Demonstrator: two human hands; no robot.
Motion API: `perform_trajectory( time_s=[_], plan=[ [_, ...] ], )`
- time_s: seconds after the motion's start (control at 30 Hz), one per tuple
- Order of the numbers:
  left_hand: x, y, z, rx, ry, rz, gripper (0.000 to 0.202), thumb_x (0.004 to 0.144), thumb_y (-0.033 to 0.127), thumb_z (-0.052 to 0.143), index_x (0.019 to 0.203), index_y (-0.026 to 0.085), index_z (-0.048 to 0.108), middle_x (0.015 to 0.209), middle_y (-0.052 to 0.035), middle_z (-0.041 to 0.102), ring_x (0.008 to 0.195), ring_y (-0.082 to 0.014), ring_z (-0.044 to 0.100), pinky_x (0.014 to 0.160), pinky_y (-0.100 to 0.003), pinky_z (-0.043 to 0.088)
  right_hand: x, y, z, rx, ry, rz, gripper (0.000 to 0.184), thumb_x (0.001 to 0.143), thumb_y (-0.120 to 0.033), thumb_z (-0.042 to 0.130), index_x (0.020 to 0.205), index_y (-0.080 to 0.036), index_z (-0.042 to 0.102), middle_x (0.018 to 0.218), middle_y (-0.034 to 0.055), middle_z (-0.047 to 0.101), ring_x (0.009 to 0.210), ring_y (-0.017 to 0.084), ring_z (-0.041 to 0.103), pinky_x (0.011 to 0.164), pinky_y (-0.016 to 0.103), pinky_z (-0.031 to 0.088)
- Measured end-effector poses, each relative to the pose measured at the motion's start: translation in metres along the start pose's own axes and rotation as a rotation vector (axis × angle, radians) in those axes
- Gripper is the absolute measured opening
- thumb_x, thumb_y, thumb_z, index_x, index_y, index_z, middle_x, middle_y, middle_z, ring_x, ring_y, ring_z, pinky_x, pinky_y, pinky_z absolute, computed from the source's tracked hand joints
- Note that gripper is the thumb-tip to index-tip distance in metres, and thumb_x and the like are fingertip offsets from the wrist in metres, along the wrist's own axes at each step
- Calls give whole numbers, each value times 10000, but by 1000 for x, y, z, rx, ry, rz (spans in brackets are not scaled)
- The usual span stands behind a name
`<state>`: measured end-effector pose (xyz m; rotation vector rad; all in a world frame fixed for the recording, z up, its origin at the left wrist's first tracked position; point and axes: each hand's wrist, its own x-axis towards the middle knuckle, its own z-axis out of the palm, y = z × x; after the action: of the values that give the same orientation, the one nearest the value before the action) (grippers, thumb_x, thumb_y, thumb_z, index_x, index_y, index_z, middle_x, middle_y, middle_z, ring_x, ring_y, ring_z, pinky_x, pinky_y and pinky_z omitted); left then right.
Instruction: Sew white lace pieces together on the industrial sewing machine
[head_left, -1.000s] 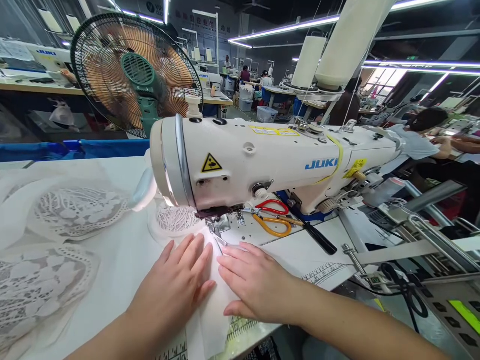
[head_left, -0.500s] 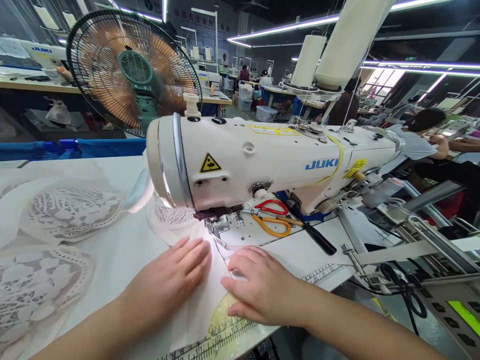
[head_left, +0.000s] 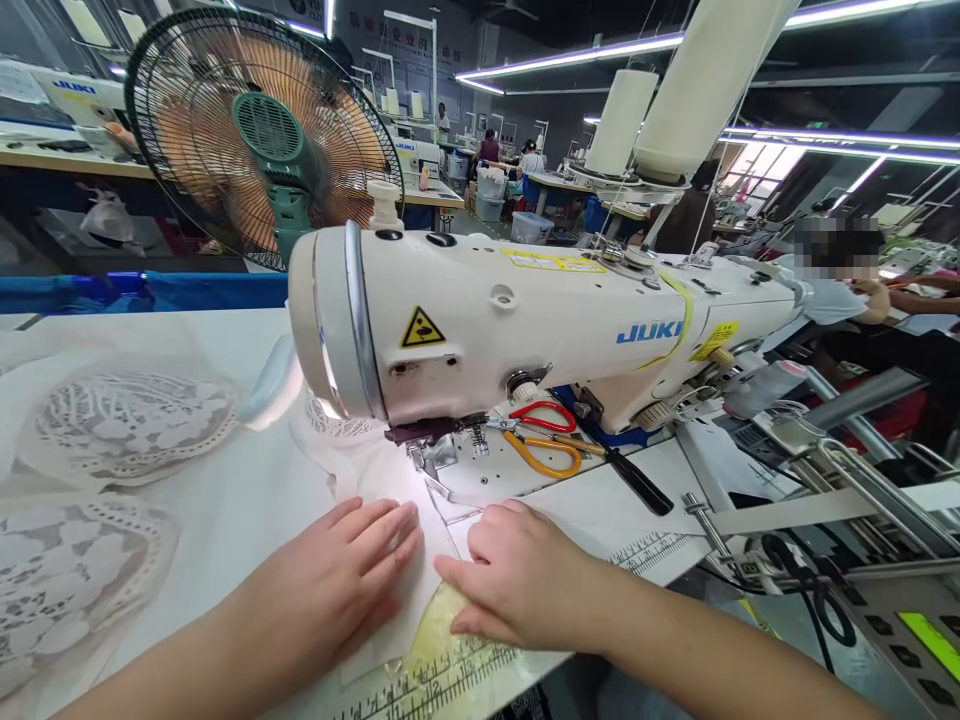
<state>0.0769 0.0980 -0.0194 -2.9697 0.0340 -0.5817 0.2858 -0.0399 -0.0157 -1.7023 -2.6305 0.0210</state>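
My left hand (head_left: 341, 580) lies flat, fingers stretched, on a piece of white fabric (head_left: 390, 480) in front of the presser foot (head_left: 429, 455) of a white sewing machine (head_left: 525, 320). My right hand (head_left: 517, 575) rests beside it on the fabric's right edge, fingers curled down and pressing. The fabric runs under the needle area, lit by the machine's lamp. A lace piece (head_left: 334, 425) shows behind the machine head.
Red and orange scissors (head_left: 544, 435) lie on the machine bed by a black-handled tool (head_left: 637, 480). Lace pieces (head_left: 135, 425) lie on the table at left. A fan (head_left: 255, 140) stands behind. Thread cones (head_left: 697, 90) tower at right. Another person (head_left: 840, 270) works at far right.
The fabric has fed away under the presser foot, uncovering the ruler tape at the table's front edge. Both hands have slid slightly with it, and my right fingers have curled.
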Motion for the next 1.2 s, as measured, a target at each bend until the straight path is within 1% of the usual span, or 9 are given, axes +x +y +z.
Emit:
perform_trajectory(
  time_s=[0.17,0.23,0.43,0.57,0.67,0.93,1.0,1.1,1.2],
  plan=[
    [2,-15,4,23,11,48,463,1083,256,246,1093,193,705,1144,-33,764,1013,-204,677,925,-381,453,12,0,-10,-8,-105,39,515,966,-618,508,1237,-204,647,715,58,665,720,224,597,627,328,365],
    [1,-22,8,57,56,78,471,1081,241,250,1058,199,718,1140,-32,769,998,-207,681,928,-391,442,16,0,-15,-11,-172,61,520,977,-614,488,1254,-199,636,724,64,690,704,233,628,603,332,369],
    [-3,-42,16,74,51,107,448,1068,229,286,1095,222,733,1143,-21,776,1026,-210,675,1092,-405,339,28,3,-19,2,-242,103,586,992,-621,445,1360,-182,566,735,78,723,704,252,682,561,331,401],
    [1,-46,12,61,70,151,434,1071,262,318,1110,216,748,1153,-14,779,1072,-184,682,1229,-346,198,37,3,-23,16,-283,145,643,989,-634,433,1425,-169,518,758,92,732,715,264,696,543,332,440],
    [2,-48,12,44,80,166,420,1073,272,335,1102,230,752,1157,-3,779,1085,-165,686,1252,-313,172,46,0,-29,30,-367,193,667,989,-611,460,1478,-158,469,779,94,736,701,267,695,547,347,477],
    [4,-66,24,38,133,203,407,1058,243,348,1088,232,754,1106,-25,783,1075,-197,664,1245,-358,169,71,-8,-53,104,-513,345,765,985,-505,550,1568,-73,309,744,117,737,689,270,709,617,382,543],
    [7,-70,21,74,110,219,420,1058,221,336,1074,220,756,1084,-31,784,1052,-201,667,1232,-371,189,76,-10,-53,98,-512,384,757,980,-510,554,1556,-70,337,723,124,733,668,271,703,613,386,547],
    [9,-76,19,135,49,245,433,1050,166,312,1089,211,741,1116,-41,775,1041,-203,665,1206,-402,240,83,-11,-46,78,-462,384,644,941,-476,623,1466,-123,499,740,139,740,663,279,702,627,413,560],
    [7,-85,23,161,18,250,426,1006,92,336,1133,228,719,1177,-54,760,1080,-220,660,1116,-415,374,90,-12,-33,95,-375,365,561,869,-408,730,1367,-181,605,783,141,752,670,282,706,641,433,565]
  ],
)
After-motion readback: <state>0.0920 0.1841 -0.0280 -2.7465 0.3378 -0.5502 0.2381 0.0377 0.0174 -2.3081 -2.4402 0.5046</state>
